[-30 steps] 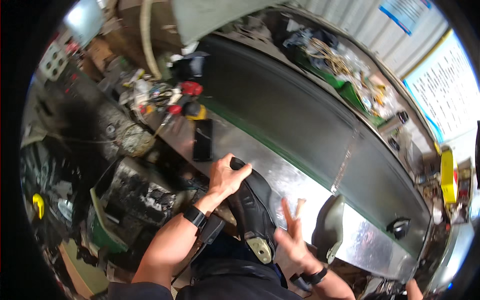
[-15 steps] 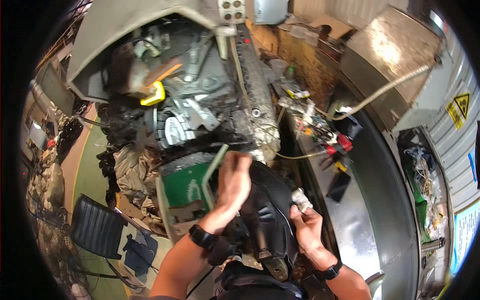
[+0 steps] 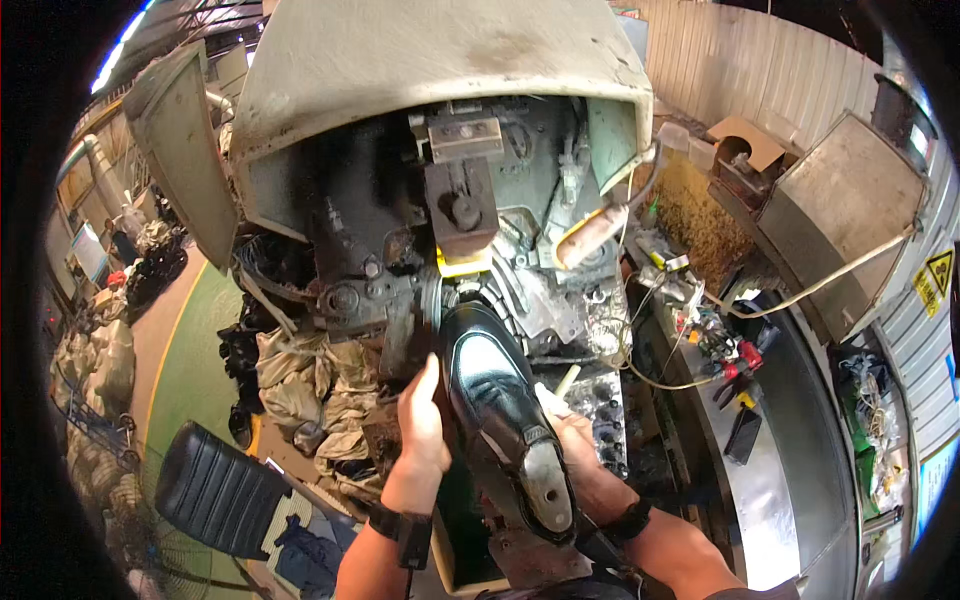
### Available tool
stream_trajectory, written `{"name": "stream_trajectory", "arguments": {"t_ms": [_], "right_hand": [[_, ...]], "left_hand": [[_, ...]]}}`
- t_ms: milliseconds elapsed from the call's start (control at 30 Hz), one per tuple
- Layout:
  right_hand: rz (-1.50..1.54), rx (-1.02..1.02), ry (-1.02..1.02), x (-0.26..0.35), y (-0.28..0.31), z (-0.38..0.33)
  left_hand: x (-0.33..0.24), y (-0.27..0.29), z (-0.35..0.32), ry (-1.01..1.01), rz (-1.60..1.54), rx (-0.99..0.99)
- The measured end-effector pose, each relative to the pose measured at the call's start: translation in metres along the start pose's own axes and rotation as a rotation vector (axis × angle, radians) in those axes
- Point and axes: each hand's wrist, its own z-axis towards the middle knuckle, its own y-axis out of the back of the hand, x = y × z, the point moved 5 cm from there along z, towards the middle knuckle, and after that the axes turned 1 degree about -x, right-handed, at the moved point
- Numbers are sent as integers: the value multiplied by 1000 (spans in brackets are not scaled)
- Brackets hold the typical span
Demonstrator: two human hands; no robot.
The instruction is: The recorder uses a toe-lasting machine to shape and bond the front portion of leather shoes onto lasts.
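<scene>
Under the machine head (image 3: 450, 180), black shoe (image 3: 495, 400) gripped by left hand (image 3: 422, 425) and right hand (image 3: 572, 440).

**Bare Forearms, a Dark Band on Each Wrist**

Both forearms are bare, with no sleeve showing below the elbow. The left hand (image 3: 422, 425) is gloveless, fingers uncovered; just below it, toward the lower edge, a black wristband with a chunky, squarish watch-like body wraps the wrist. The right hand (image 3: 575, 440) is also gloveless, and its wrist carries a slimmer black band. No rings can be made out. At the bottom edge, a scrap of dark clothing shows between the forearms.
</scene>
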Motion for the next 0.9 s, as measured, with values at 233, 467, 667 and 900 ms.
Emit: {"name": "stream_trajectory", "arguments": {"t_ms": [233,467,667,900], "right_hand": [[-59,-227,6,-11,-5,50],[-177,-365,-37,-11,-4,67],[-76,-263,-47,-14,8,75],[-76,-186,-15,-31,37,97]], "left_hand": [[47,30,1,136,-153,-64],[47,49,28,68,-68,-249],[64,54,34,124,-193,-242],[82,78,50,-188,18,-367]]}}
